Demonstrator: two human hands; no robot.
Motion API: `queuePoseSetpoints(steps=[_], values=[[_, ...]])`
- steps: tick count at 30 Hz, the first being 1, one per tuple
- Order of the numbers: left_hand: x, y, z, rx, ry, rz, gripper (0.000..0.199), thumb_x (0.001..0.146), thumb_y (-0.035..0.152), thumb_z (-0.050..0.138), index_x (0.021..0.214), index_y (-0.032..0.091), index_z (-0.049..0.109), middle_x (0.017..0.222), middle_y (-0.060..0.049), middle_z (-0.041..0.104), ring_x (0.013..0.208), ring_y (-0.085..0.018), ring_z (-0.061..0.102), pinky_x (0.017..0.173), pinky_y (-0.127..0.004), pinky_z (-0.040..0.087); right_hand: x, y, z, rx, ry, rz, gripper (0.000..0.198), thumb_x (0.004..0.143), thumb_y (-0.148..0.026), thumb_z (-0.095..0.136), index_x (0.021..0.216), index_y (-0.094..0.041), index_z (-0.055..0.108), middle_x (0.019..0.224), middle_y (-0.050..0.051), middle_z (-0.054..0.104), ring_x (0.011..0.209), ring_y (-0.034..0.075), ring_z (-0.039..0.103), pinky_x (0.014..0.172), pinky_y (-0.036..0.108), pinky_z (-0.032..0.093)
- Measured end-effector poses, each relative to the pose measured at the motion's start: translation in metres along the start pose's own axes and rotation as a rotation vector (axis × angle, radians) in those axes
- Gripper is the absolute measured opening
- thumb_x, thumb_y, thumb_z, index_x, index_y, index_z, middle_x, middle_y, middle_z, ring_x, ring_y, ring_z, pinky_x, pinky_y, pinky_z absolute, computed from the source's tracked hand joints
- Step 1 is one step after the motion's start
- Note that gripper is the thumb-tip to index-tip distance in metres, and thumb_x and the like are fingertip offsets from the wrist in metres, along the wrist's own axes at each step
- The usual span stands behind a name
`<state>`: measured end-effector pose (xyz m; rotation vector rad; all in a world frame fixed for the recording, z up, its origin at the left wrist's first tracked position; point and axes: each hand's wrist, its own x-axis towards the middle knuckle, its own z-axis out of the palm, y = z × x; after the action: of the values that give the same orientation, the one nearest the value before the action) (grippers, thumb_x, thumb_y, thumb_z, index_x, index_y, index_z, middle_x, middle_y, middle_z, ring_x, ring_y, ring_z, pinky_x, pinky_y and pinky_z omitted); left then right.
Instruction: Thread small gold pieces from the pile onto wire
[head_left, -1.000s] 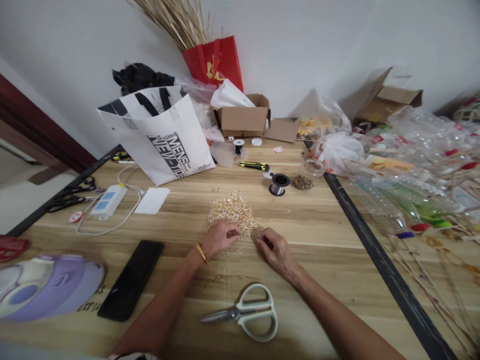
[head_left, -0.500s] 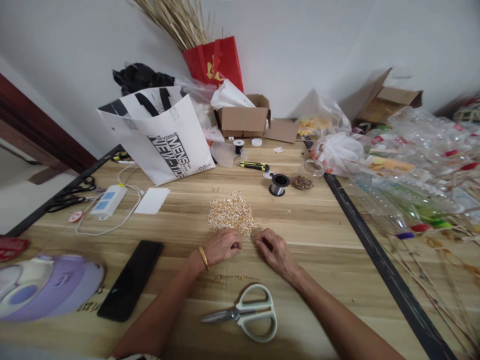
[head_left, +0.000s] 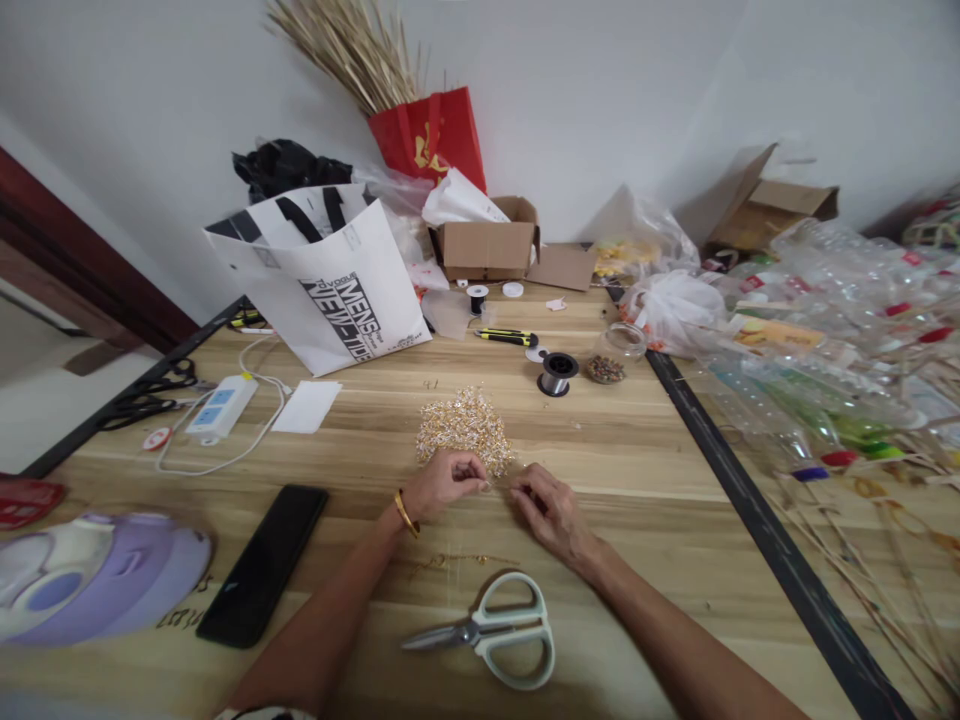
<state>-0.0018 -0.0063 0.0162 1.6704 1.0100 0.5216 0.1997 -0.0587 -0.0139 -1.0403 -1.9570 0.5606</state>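
My left hand (head_left: 450,482), with a gold bangle (head_left: 406,514) on its wrist, hovers at the near edge of a pile of small gold and clear beads (head_left: 463,425). Its thumb and index finger are pinched around something too small to make out. A short gap to the right, my right hand (head_left: 551,508) rests by the pile with fingers curled together; what they hold, if anything, is hidden. Below both hands lies a thin gold beaded strand (head_left: 476,558), with faint clear thread around it. Nearer still, white-handled scissors (head_left: 514,630) lie on the table.
To the left are a black phone (head_left: 262,565), a purple and white device (head_left: 142,570) and a power strip (head_left: 223,405). Behind the beads stand a wire spool (head_left: 556,374), a jar of beads (head_left: 611,360) and a utility knife (head_left: 506,337). Plastic bottles (head_left: 832,370) crowd the right.
My left hand's fingers have straightened and extended slightly right, towards my right hand. The right hand has shifted only a little. The whole view has moved slightly.
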Motion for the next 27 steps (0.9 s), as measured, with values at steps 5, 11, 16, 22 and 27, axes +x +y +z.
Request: queuePoseSetpoints(steps=[5,11,16,22,27], values=[[0.0025,-0.005,0.0056,-0.087,0.002,-0.016,0.014,0.07,0.024,0.066,0.076,0.011,0.064,0.075,-0.004,0.067,0.071,-0.012,0.06,0.072,-0.026,0.047,-0.0013,0.0011,0.0007,-0.009,0.02,-0.049,0.01,0.089,-0.015,0.045,0.085,-0.019,0.053,0.075,0.004,0.053,0.068,0.015,0.051,0.061,0.026,0.042],[0.0018,-0.0009,0.0081,-0.108,-0.032,-0.035,0.018,0.071,0.026,0.066,0.079,0.011,0.067,0.078,-0.005,0.069,0.072,-0.013,0.06,0.072,-0.026,0.047,-0.001,0.0015,0.0015,-0.004,0.031,-0.095,0.011,0.09,-0.015,0.044,0.087,-0.018,0.054,0.075,0.004,0.054,0.068,0.015,0.051,0.061,0.026,0.043],[0.0016,-0.0008,0.0072,-0.128,-0.018,-0.036,0.016,0.07,0.025,0.066,0.078,0.011,0.067,0.078,-0.005,0.068,0.073,-0.014,0.06,0.073,-0.025,0.046,-0.0009,0.001,0.0016,-0.019,0.02,-0.096,0.011,0.09,-0.016,0.044,0.087,-0.019,0.054,0.076,0.004,0.055,0.068,0.015,0.052,0.061,0.026,0.043],[0.0028,-0.0041,0.0075,-0.138,-0.01,-0.03,0.015,0.07,0.024,0.066,0.079,0.011,0.066,0.077,-0.004,0.068,0.072,-0.013,0.06,0.071,-0.024,0.045,-0.0011,0.0007,0.0014,-0.028,0.009,-0.088,0.011,0.09,-0.015,0.044,0.087,-0.018,0.054,0.076,0.005,0.055,0.068,0.015,0.052,0.061,0.025,0.043],[0.0031,-0.0064,0.0077,-0.149,-0.01,-0.019,0.016,0.07,0.024,0.066,0.079,0.011,0.066,0.077,-0.004,0.068,0.071,-0.013,0.06,0.071,-0.024,0.046,-0.0008,0.0004,0.0012,-0.036,0.002,-0.084,0.012,0.09,-0.016,0.043,0.086,-0.018,0.054,0.077,0.005,0.056,0.069,0.015,0.054,0.063,0.025,0.044]])
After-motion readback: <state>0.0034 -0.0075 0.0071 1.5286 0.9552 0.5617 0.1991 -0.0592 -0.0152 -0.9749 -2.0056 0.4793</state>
